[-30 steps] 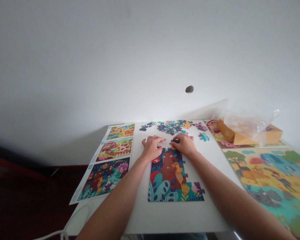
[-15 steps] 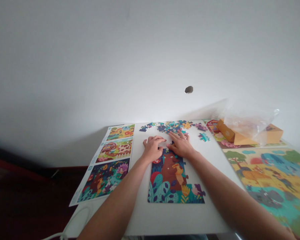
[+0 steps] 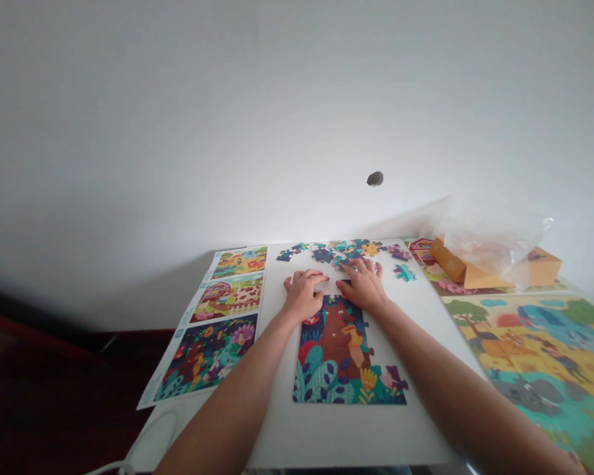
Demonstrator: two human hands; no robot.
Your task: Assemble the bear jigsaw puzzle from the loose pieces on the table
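A partly joined jigsaw puzzle [image 3: 344, 356] with a brown bear and blue leaves lies flat on the white table [image 3: 297, 435]. At its top left corner rests my left hand [image 3: 304, 292], fingers bent but apart and thumb by the puzzle's edge. My right hand [image 3: 369, 287] lies over the top right corner, fingers spread towards the loose puzzle pieces [image 3: 349, 251]. A dark piece shows partly under the right thumb; the hand covers the rest. Neither hand grips anything that I can see.
To the left lies a picture sheet [image 3: 228, 300] with several printed scenes. A teal puzzle piece [image 3: 404, 273] sits apart on the right. Beyond it are an orange box [image 3: 480, 274] with a clear plastic bag [image 3: 499, 237] and a finished animal puzzle [image 3: 549, 363]. The wall [image 3: 277, 132] stands behind.
My right hand has drawn its fingers in slightly and shifted a little to the right, uncovering more of the puzzle's top edge. My left hand stays almost where it was.
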